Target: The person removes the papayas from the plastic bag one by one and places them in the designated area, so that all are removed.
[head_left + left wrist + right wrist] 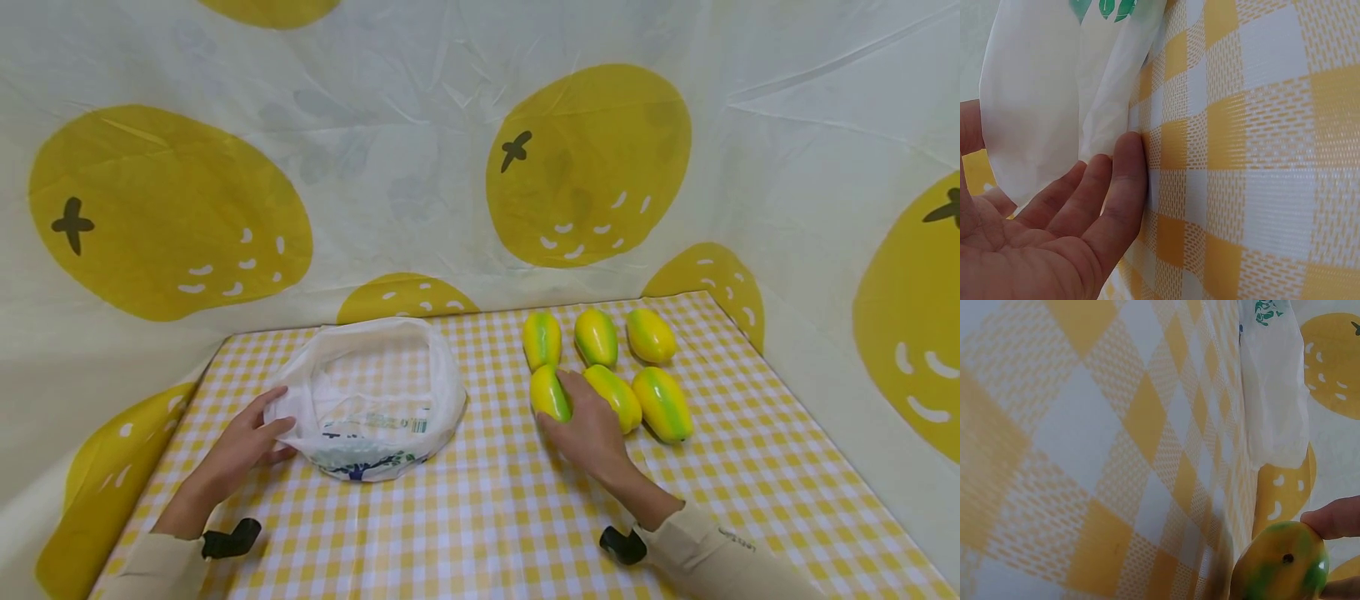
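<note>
A white plastic bag with a printed tree stands with its mouth spread wide on the left half of the table. At its left side, my left hand touches the plastic with loosely extended fingers. Several glossy yellow papayas with green streaks lie in two rows at the right. My right hand holds the front-left papaya between thumb and fingers; its dark end spot shows in the right wrist view. Beside that hand lie the front-middle papaya, partly covered, and the front-right papaya.
Three more papayas form the back row: left, middle and right. A yellow-and-white checked cloth covers the table. A curtain printed with big yellow fruit hangs behind and along the sides.
</note>
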Demonstrator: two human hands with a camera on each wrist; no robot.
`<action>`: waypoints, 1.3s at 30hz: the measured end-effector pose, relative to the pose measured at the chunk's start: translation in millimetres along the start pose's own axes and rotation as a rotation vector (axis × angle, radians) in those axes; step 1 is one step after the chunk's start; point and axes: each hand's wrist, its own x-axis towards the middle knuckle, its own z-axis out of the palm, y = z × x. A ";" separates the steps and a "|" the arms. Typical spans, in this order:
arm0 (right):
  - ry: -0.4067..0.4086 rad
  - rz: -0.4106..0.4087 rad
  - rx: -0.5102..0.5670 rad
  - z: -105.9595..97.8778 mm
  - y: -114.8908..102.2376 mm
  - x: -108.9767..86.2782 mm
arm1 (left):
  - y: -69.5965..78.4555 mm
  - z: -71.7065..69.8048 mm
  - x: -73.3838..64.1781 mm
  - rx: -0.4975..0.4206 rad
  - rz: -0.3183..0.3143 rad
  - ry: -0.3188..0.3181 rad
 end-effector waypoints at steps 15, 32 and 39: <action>-0.040 0.040 -0.013 1.4 2.2 -2.8 | -1.3 0.7 1.8 -0.006 0.014 -0.001; -0.013 -0.059 -0.101 -6.6 -9.6 -11.6 | 11.8 -6.1 -6.0 0.161 0.064 0.087; 0.126 -0.227 -0.196 -14.9 -17.6 -9.1 | 28.5 -2.1 -3.9 0.459 0.182 0.242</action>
